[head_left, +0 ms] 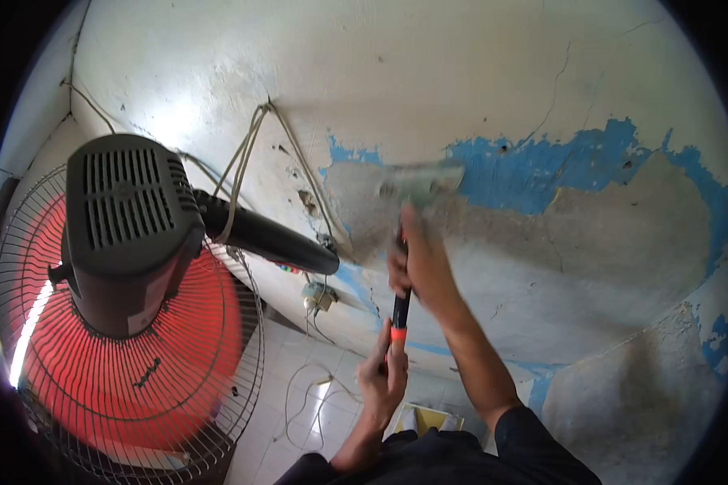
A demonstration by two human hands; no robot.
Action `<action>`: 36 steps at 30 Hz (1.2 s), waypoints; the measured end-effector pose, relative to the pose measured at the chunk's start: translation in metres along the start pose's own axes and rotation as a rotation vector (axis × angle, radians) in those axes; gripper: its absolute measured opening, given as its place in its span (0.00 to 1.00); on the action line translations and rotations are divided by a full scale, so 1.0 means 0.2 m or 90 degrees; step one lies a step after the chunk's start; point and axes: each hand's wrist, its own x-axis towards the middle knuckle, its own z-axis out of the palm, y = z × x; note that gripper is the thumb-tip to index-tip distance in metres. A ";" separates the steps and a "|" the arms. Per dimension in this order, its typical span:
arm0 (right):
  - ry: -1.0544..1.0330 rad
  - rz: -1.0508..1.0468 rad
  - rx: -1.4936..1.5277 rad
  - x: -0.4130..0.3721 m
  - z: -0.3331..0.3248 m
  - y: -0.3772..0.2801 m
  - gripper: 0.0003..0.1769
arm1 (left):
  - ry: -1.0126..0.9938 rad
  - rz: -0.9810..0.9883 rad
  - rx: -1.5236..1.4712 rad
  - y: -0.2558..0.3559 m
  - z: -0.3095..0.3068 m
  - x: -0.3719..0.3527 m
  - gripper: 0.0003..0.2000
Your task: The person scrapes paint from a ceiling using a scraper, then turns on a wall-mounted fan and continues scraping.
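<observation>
Both of my hands are closed around a long-handled wall scraper (400, 311) with a black and orange handle. My right hand (419, 263) grips high up, close to the head, and is smeared by motion. Lower down, my left hand (383, 373) wraps the handle by its orange band. The wide, blurred scraper blade (433, 175) lies against the wall, at the left end of a strip of blue paint (505, 174). Bare grey plaster (623, 230) shows below and to the right of that strip.
A fan with a red blade and wire guard (150, 380) takes up the left, its black motor housing (129, 230) close to me. A looped cable (247, 153) hangs on the wall above a socket (319, 296). A cord (289, 404) lies on the tiled floor (255, 436).
</observation>
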 end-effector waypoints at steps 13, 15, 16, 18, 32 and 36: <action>0.032 -0.039 0.112 -0.28 -0.01 0.34 0.19 | -0.025 -0.008 0.056 -0.12 -0.07 -0.04 0.22; 0.019 -0.026 0.119 -0.28 -0.01 0.35 0.19 | -0.018 -0.023 0.025 -0.10 -0.07 -0.04 0.21; 0.039 -0.036 0.094 -0.27 0.00 0.33 0.19 | -0.015 -0.021 0.023 -0.07 -0.07 -0.02 0.21; 0.062 -0.024 0.079 -0.23 0.03 0.27 0.20 | -0.010 -0.020 0.048 -0.05 -0.08 0.02 0.20; 0.062 0.017 0.033 -0.22 0.04 0.33 0.21 | -0.008 -0.077 -0.029 -0.04 -0.08 -0.01 0.20; 0.045 0.013 0.046 -0.16 0.09 0.17 0.21 | -0.009 -0.071 -0.039 0.06 -0.07 0.08 0.20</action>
